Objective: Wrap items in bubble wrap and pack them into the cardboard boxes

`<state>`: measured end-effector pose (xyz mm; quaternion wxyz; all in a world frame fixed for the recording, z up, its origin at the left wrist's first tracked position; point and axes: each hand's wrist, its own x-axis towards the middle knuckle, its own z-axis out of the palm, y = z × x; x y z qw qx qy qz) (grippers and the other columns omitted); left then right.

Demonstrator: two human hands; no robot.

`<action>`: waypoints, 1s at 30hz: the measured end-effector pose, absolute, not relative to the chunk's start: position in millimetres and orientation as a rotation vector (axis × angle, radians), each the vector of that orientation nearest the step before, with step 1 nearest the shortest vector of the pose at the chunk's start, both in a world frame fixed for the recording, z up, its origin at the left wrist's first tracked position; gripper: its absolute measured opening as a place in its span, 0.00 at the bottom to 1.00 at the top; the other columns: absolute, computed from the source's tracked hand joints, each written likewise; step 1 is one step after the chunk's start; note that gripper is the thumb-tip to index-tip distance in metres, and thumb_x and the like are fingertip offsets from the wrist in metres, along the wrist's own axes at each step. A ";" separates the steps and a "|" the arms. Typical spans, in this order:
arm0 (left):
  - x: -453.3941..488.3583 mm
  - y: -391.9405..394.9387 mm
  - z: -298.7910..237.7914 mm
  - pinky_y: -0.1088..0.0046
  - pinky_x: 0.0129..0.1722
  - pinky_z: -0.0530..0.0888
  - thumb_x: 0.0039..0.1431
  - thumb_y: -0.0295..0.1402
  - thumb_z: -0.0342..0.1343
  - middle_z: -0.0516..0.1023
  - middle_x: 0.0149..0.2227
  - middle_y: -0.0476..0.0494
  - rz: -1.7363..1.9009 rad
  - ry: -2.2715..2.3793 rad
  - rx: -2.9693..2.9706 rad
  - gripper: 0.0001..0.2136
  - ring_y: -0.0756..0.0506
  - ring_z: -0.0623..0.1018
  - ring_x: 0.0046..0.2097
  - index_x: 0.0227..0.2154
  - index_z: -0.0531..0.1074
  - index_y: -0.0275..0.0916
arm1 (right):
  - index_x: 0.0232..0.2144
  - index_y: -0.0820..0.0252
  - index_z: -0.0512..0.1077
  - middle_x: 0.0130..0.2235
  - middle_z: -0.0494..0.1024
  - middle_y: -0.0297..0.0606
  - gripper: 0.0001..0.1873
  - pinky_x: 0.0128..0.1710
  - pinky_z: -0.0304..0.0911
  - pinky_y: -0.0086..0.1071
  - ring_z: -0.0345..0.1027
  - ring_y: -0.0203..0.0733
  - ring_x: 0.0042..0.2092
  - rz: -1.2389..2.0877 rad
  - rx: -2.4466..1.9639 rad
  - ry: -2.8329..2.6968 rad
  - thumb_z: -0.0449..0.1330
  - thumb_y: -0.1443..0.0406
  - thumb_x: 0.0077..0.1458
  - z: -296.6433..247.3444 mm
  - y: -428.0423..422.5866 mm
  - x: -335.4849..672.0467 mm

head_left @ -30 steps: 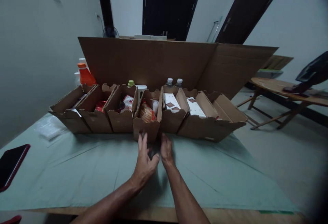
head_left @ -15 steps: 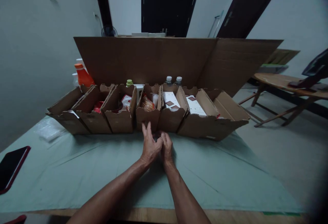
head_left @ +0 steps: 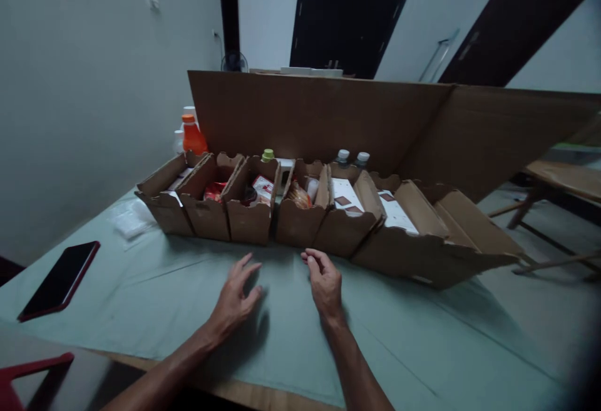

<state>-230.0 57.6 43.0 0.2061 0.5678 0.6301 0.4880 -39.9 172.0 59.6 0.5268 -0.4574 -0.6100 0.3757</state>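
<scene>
My left hand (head_left: 233, 298) hovers over the pale green table cover (head_left: 154, 292) with fingers spread and nothing in it. My right hand (head_left: 323, 280) is beside it, fingers loosely curled, holding nothing. Both are a short way in front of a row of several open cardboard boxes (head_left: 300, 226). The box nearest my hands holds a reddish-brown packet (head_left: 297, 195). Neighbouring boxes hold white cartons (head_left: 342, 193) and red packets (head_left: 213, 190).
A tall cardboard sheet (head_left: 328, 116) stands behind the boxes. An orange bottle (head_left: 191, 136) and two capped bottles (head_left: 351, 157) stand at the back. A dark phone (head_left: 60, 279) lies at the left, a clear plastic bag (head_left: 128, 220) near it. A wooden bench (head_left: 563, 179) is at the right.
My hands have drawn back from the middle box and separated; the left has opened out. The box pushed into line with the others. The view has shifted so the boxes sit further right.
</scene>
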 end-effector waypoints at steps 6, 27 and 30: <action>-278.5 31.5 17.0 0.47 0.59 0.71 0.58 0.31 0.54 0.75 0.56 0.35 1.553 2.056 1.555 0.12 0.35 0.72 0.60 0.43 0.78 0.41 | 0.59 0.56 0.70 0.33 0.80 0.34 0.26 0.37 0.67 0.29 0.74 0.39 0.33 0.766 -0.937 -1.881 0.56 0.59 0.59 138.9 180.1 -100.5; -289.2 25.5 34.5 0.57 0.59 0.71 0.58 0.34 0.55 0.71 0.60 0.37 1.857 1.982 0.940 0.22 0.39 0.73 0.58 0.56 0.69 0.40 | 0.35 0.48 0.79 0.33 0.83 0.37 0.11 0.35 0.71 0.35 0.77 0.46 0.33 0.722 -0.935 -2.384 0.57 0.56 0.60 188.5 106.9 -4.2; -277.1 13.0 40.5 0.56 0.59 0.72 0.56 0.33 0.56 0.70 0.62 0.38 1.709 1.897 0.996 0.25 0.38 0.74 0.58 0.58 0.69 0.41 | 0.38 0.47 0.80 0.36 0.84 0.40 0.13 0.35 0.75 0.37 0.79 0.49 0.36 0.721 -1.133 -2.095 0.60 0.51 0.57 185.1 100.5 58.3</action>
